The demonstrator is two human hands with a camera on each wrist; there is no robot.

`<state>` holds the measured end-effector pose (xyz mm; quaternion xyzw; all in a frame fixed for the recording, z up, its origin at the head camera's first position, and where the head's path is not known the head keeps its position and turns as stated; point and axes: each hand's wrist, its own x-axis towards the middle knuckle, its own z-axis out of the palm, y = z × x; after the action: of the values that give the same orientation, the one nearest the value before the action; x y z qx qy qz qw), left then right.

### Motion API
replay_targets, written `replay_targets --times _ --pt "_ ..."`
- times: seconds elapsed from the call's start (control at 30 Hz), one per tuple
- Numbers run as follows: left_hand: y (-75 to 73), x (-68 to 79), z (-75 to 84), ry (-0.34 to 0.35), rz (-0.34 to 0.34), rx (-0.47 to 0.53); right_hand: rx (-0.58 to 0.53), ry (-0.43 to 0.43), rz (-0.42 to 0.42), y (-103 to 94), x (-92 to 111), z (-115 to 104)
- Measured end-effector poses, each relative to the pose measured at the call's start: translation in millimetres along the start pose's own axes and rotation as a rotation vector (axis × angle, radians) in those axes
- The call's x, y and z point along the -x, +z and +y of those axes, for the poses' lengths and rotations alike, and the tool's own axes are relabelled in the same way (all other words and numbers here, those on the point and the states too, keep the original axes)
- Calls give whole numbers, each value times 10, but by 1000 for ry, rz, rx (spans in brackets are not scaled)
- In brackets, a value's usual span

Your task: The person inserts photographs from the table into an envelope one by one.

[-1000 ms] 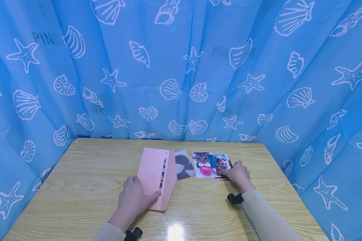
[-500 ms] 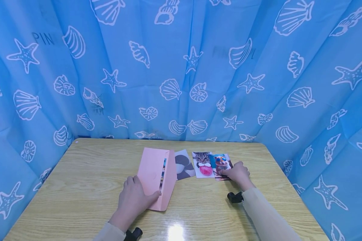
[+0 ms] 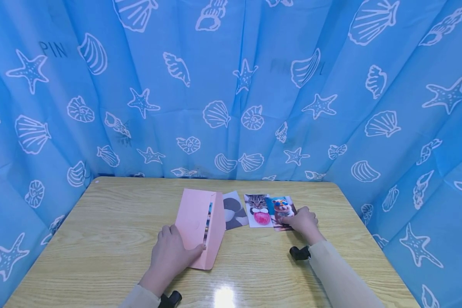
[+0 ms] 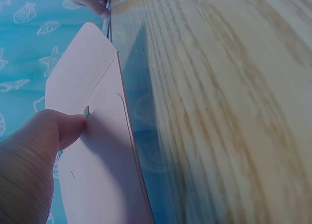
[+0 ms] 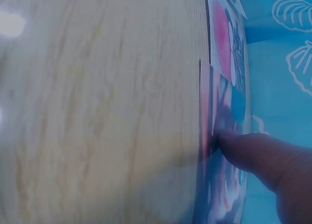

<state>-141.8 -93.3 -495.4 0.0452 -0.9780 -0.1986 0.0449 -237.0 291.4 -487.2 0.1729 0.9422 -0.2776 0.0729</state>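
Observation:
My left hand point(image 3: 171, 252) grips a pink envelope point(image 3: 192, 214), its thumb lying by the slot and the other fingers hidden behind. The envelope's flap is lifted, and a strip of colourful cards point(image 3: 207, 224) shows inside. In the left wrist view the thumb presses on the envelope point(image 4: 105, 151) near its opening. At the right, my right hand point(image 3: 303, 222) pinches a picture card of a hamster in sunglasses point(image 3: 282, 207), thumb on its face. That hamster card point(image 5: 224, 117) overlaps the edge of a cat card with a pink ball point(image 3: 259, 211).
A grey and white card point(image 3: 234, 209) lies partly behind the envelope's right edge. All of this is on a wooden table point(image 3: 100, 231). A blue curtain point(image 3: 200, 90) with white shells and starfish hangs behind and along both sides.

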Motion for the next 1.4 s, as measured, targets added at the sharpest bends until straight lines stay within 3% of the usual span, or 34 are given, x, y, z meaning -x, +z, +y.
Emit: replay_targets --times 0.3,0.63,0.93,1.13,1.4 --pt "-3 -10 -10 -2 -10 -5 -16 -21 19 -12 -3 12" --pt "-7 -14 -24 -6 -15 7 -223 -49 -54 -132 -54 108" --pt "2 -10 -37 8 3 12 -179 -98 -28 -291 -13 79" --pt "12 -12 -44 16 5 11 -353 -110 -41 -363 26 2" --pt "19 -13 -26 12 1 16 -559 -199 -4 -369 131 -208"
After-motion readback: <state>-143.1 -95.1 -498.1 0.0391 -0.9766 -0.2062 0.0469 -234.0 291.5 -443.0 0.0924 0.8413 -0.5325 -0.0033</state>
